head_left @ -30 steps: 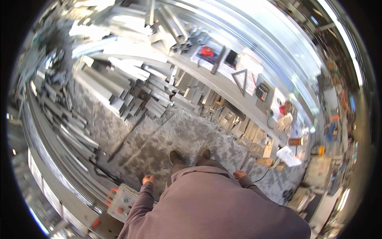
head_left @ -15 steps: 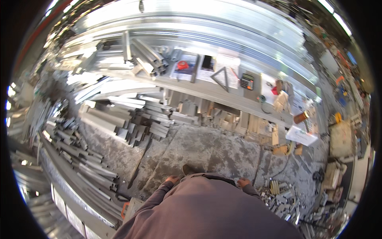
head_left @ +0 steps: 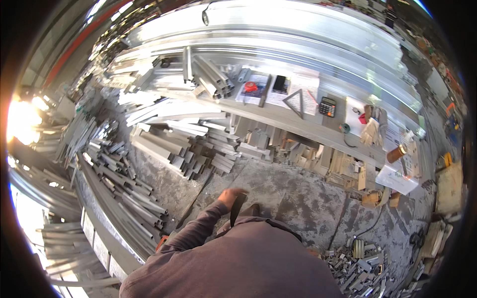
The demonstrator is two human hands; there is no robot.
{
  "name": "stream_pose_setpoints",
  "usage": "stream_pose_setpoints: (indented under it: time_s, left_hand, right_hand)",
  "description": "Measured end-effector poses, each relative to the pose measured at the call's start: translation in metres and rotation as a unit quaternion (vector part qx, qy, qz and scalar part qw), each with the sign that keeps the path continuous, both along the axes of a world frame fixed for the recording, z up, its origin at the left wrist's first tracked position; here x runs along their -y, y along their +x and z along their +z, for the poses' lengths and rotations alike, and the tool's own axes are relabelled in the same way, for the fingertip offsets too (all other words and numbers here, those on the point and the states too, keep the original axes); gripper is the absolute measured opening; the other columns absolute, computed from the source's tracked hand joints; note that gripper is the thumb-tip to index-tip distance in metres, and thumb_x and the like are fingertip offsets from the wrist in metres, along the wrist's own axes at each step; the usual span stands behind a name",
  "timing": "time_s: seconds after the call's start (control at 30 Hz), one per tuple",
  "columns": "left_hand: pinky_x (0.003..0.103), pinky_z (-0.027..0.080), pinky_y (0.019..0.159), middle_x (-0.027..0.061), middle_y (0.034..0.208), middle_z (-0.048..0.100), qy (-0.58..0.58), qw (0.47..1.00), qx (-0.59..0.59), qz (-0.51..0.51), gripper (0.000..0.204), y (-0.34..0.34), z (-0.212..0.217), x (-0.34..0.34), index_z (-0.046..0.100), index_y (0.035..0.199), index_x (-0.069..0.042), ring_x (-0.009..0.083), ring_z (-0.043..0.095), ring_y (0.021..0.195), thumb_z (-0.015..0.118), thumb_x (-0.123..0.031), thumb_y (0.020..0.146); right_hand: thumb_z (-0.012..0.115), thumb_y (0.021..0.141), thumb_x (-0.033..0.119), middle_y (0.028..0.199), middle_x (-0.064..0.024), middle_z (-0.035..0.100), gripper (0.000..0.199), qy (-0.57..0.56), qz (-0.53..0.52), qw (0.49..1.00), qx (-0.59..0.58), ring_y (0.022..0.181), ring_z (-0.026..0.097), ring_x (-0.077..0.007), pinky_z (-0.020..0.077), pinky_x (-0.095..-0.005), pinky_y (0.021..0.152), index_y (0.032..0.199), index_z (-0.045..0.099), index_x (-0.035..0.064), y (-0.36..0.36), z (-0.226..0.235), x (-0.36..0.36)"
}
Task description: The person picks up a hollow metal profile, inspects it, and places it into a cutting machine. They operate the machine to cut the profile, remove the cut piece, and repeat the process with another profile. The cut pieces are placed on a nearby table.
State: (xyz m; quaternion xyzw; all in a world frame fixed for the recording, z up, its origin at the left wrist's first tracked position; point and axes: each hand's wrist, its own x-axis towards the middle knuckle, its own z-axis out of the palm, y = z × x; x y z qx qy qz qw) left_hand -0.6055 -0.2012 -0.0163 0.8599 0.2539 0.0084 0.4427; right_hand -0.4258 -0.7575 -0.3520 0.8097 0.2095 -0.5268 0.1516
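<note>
My left hand [head_left: 231, 197] is out in front of my body, above the floor, with its fingers closed at the top of a dark strap [head_left: 237, 209]. The strap hangs from the fingers down toward my waist. Of my right hand [head_left: 314, 253] only a sliver shows past the right side of my sweater; its fingers are hidden. Beyond the floor stands a long workbench [head_left: 268, 113]. On it lie a red tape measure [head_left: 250, 87], a phone [head_left: 279, 83], a triangular square [head_left: 295, 103], a calculator [head_left: 327, 106] and pale work gloves [head_left: 371, 131].
Stacked metal profiles [head_left: 164, 149] lie on the floor at the left front of the bench. A rack of long profiles [head_left: 124, 208] runs along my left. Metal offcuts [head_left: 360, 265] are heaped at the lower right. Cardboard pieces [head_left: 375, 198] sit below the bench's right end.
My left hand has risen forward and right from beside my waist, and the dark strap now shows in it. My right hand has slipped mostly behind my body. The whole view has shifted.
</note>
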Motion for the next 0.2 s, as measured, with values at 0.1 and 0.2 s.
stream_pose_setpoints:
  time_s: [0.1, 0.2]
  left_hand:
    - [0.033, 0.06, 0.085, 0.0076, 0.096, 0.077, 0.002, 0.979, 0.2, 0.035, 0.032, 0.079, 0.118, 0.003, 0.077, 0.128, -0.007, 0.0158, 0.075, 0.089, 0.079, -0.007, 0.096]
    - [0.034, 0.059, 0.087, 0.0076, 0.1, 0.077, 0.042, 0.95, 0.31, -0.017, 0.035, 0.134, 0.236, 0.002, 0.076, 0.125, -0.004, 0.0158, 0.075, 0.09, 0.084, -0.002, 0.091]
  right_hand:
    - [0.072, 0.096, 0.043, 0.12, -0.0159, 0.074, 0.037, -0.052, 0.044, 0.998, 0.001, 0.103, 0.071, -0.0349, 0.0566, -0.0555, 0.085, 0.115, 0.077, 0.0107, -0.018, 0.006, 0.016]
    - [0.072, 0.096, 0.046, 0.119, -0.0143, 0.074, 0.037, -0.066, -0.018, 0.997, 0.018, 0.103, 0.07, -0.0342, 0.0552, -0.0557, 0.085, 0.11, 0.079, 0.0128, -0.024, 0.05, 0.019]
